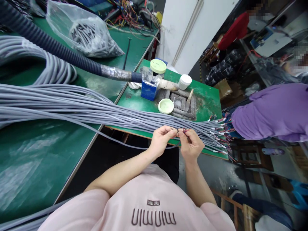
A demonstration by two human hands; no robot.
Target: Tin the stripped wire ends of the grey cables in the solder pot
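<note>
One grey cable (130, 146) bows down below the rest and rises to my hands. Its end is pinched in my left hand (161, 138), thumb against forefinger. Beside it, nearly touching, my right hand (190, 143) pinches thin dark red and purple wires (184, 130) at that end. Just behind both hands lies a long bundle of grey cables (134, 117), running from the left to the right end of the green bench (209, 99). Thin coloured wires (225, 136) stick out of the bundle's right ends. The exact contact between my fingertips is too small to make out.
A ribbed hose (72, 55) reaches a blue block (148, 90). Nearby are a square metal pot (179, 102), a pale green lid (166, 106) and a white jar (185, 81). A clear bag (84, 32) and coiled cable (55, 69) lie left. A person in purple (271, 112) is at right.
</note>
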